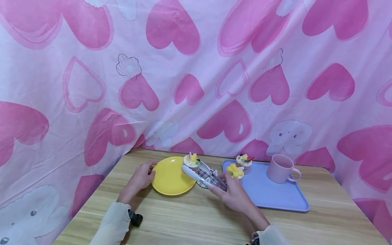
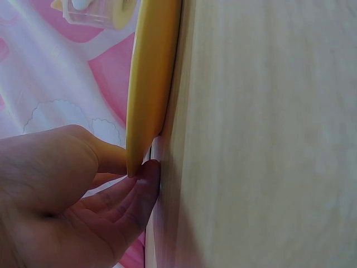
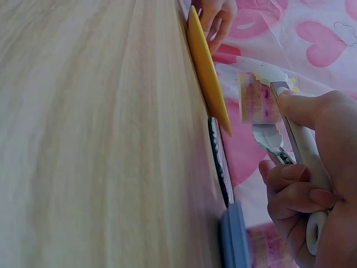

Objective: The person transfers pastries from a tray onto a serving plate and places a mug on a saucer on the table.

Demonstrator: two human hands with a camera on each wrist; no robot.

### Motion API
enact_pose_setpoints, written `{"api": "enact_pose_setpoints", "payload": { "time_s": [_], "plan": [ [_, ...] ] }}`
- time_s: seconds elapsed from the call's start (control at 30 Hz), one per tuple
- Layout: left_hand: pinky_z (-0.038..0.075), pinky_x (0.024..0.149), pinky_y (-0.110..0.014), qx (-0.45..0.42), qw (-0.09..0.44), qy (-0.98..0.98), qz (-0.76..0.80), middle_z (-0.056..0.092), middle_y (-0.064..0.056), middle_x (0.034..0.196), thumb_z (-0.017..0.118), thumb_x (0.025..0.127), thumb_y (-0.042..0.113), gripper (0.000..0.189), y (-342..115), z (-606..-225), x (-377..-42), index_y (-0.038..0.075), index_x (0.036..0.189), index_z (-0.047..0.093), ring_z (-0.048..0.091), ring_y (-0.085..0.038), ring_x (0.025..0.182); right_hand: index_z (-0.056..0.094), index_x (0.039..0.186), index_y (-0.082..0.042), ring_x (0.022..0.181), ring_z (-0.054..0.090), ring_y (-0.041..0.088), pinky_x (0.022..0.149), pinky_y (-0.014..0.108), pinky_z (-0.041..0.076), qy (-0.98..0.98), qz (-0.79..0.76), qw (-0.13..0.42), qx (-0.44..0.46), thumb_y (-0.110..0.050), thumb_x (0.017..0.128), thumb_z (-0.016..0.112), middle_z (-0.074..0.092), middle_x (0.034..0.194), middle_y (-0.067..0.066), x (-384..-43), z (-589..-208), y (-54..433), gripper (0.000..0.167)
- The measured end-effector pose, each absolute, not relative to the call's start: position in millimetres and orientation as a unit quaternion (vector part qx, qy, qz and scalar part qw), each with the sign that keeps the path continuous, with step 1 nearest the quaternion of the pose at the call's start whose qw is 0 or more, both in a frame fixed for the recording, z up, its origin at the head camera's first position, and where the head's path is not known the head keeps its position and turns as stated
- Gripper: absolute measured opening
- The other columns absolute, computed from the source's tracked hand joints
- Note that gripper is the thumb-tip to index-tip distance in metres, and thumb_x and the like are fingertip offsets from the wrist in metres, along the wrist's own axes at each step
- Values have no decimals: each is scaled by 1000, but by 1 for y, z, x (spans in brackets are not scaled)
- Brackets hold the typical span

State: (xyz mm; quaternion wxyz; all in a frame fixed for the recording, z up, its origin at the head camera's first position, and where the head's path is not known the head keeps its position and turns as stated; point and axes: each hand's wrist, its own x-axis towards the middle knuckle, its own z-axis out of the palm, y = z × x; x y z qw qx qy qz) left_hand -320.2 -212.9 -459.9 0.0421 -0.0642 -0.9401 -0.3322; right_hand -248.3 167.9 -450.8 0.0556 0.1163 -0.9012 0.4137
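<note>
My left hand (image 1: 138,178) pinches the left rim of a round yellow plate (image 1: 171,182); in the left wrist view its thumb lies over the rim and its fingers under it. Metal tongs with white grips (image 3: 304,145) are held in my right hand (image 1: 235,195). Between the tongs' ends is a small clear dessert cup (image 3: 257,99) with pink and cream cake layers, topped with cream and yellow fruit. The cup hangs above the plate's right side, clear of it in the right wrist view.
A blue tray (image 1: 272,199) lies to the right, bearing a pink mug (image 1: 279,170), a mango-topped dessert cup (image 1: 235,171) and a strawberry-topped dessert cup (image 1: 244,160). A plaid-patterned mat (image 1: 206,179) lies between plate and tray. Heart-patterned cloth (image 1: 186,90) hangs behind the wooden table (image 1: 180,217).
</note>
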Motion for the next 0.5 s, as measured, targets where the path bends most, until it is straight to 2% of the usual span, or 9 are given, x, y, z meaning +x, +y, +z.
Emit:
{"api": "enact_pose_setpoints", "payload": {
  "time_s": [0.17,0.37,0.5],
  "plan": [
    [65,92,-45,-61,38,-941,-330,74,-23,122,63,103,2,42,-213,-462,-321,-3,145,61,72,-29,104,63,135,-9,97,65,14,87,31,54,-906,401,63,120,-55,90,84,73,114,7,-251,-455,161,67],
    [65,92,-46,-64,42,-941,-329,74,-24,122,63,103,2,42,-212,-461,-320,-4,145,61,72,-30,104,63,134,-10,92,63,13,82,29,52,-908,390,65,134,-55,92,82,72,109,6,-253,-460,154,64],
    [65,93,-47,-60,38,-942,-328,73,-24,123,63,103,2,43,-212,-460,-320,-4,145,60,71,-31,105,61,135,-10,95,64,13,85,32,53,-911,381,63,144,-55,94,80,73,115,8,-255,-462,149,64]
  ]
}}
